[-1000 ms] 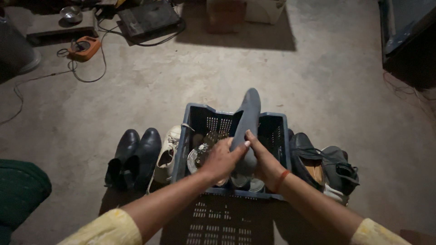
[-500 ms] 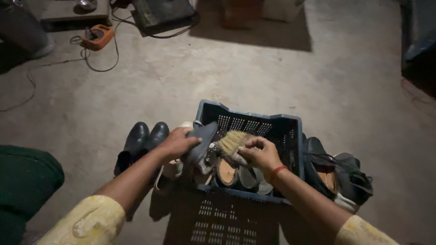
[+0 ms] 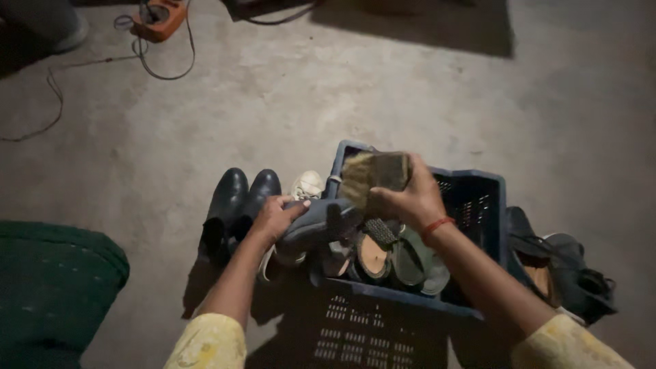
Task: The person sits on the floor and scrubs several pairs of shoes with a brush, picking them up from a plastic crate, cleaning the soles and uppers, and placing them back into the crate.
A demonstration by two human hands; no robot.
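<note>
My left hand (image 3: 275, 216) grips a grey shoe (image 3: 316, 224) by its heel end, holding it level over the left side of a blue plastic crate (image 3: 471, 205). Over the crate my right hand (image 3: 410, 198) clasps a wooden brush (image 3: 372, 175) with pale bristles, raised above the shoe's toe. An orange band circles my right wrist. Inside the crate lie several round tins and brushes (image 3: 379, 256), partly hidden by my arms.
A pair of black boots (image 3: 236, 205) and a white sneaker (image 3: 306, 184) stand left of the crate. Dark shoes (image 3: 560, 270) lie to its right. A green cushion (image 3: 55, 287) sits at lower left. An orange device (image 3: 160, 17) with cables rests on the concrete floor far left.
My left hand has carried the grey shoe down from upright to level at the crate's left. My right hand let go of the shoe, picked up the brush and lifted it.
</note>
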